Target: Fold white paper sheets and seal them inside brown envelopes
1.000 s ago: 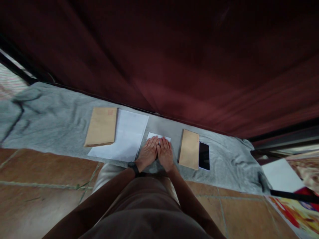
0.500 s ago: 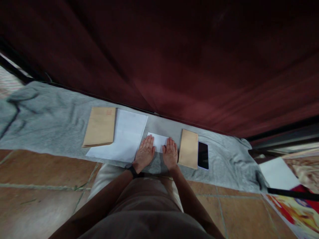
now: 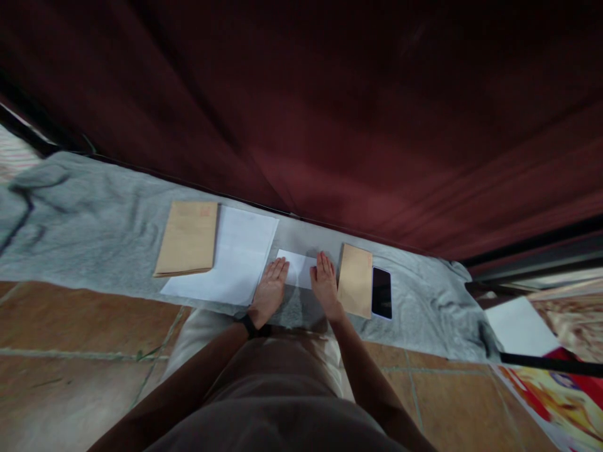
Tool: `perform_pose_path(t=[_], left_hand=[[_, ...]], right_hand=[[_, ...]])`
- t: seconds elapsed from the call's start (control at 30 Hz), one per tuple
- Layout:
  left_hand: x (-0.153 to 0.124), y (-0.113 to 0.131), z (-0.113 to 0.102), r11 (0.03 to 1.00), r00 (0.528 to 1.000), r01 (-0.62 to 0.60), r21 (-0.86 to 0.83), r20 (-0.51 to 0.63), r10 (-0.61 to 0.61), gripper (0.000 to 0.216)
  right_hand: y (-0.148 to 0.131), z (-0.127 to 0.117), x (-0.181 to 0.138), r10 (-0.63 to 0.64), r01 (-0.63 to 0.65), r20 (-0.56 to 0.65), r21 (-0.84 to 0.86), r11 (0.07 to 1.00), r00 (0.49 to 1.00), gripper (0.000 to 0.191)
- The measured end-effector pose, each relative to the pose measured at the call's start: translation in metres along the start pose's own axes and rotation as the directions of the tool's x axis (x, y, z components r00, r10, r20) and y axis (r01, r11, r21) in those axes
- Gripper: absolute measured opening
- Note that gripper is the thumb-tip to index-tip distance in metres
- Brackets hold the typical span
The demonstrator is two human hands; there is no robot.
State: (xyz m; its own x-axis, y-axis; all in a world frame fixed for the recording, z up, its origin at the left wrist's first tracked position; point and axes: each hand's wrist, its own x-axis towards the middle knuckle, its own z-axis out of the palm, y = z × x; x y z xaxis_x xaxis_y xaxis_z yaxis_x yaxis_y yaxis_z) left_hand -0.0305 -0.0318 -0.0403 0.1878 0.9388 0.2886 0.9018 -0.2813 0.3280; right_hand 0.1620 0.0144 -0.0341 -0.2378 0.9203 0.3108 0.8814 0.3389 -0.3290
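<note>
A small white piece of paper point(image 3: 299, 269), which looks folded, lies flat on the grey cloth in front of me. At its left end rests my left hand point(image 3: 272, 284), fingers stretched out, with a dark watch on the wrist. My right hand point(image 3: 325, 280) covers the right end, its fingers straight and close together and its palm turned somewhat inward. Neither hand grips anything. Left of my left hand are white sheets point(image 3: 245, 242), partly under a stack of brown envelopes point(image 3: 187, 237). Just right of my right hand lies another brown envelope point(image 3: 355, 279).
A phone point(image 3: 381, 292) with a dark screen lies beside the right-hand envelope. Grey cloth point(image 3: 103, 232) covers the narrow surface, and a dark red fabric wall point(image 3: 301, 125) rises behind it. Tiled floor point(image 3: 85, 320) shows below; a colourful printed sheet point(image 3: 565, 398) is at the lower right.
Both hands have tilted slightly, and more of the white paper shows between them. My left hand has slid a little to the left. The paper stays in place.
</note>
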Motion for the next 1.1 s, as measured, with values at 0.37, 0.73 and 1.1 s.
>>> perform_pose_path(t=[0.37, 0.73, 1.1], left_hand=[[0.000, 0.002, -0.001, 1.000, 1.000, 0.021, -0.005, 0.020, -0.021, 0.068], [-0.001, 0.000, 0.001, 0.999, 1.000, 0.026, -0.043, 0.011, -0.026, 0.072], [0.000, 0.004, -0.008, 0.986, 0.988, 0.039, -0.159, -0.141, -0.062, 0.069]], right_hand=[[-0.019, 0.004, -0.016, -0.049, 0.051, 0.103, -0.015, 0.999, 0.993, 0.053], [0.005, -0.014, 0.032, 0.110, -0.101, 0.237, -0.051, 0.994, 0.965, 0.044], [0.011, -0.017, 0.055, 0.108, -0.140, 0.162, 0.197, 0.970, 0.981, 0.022]])
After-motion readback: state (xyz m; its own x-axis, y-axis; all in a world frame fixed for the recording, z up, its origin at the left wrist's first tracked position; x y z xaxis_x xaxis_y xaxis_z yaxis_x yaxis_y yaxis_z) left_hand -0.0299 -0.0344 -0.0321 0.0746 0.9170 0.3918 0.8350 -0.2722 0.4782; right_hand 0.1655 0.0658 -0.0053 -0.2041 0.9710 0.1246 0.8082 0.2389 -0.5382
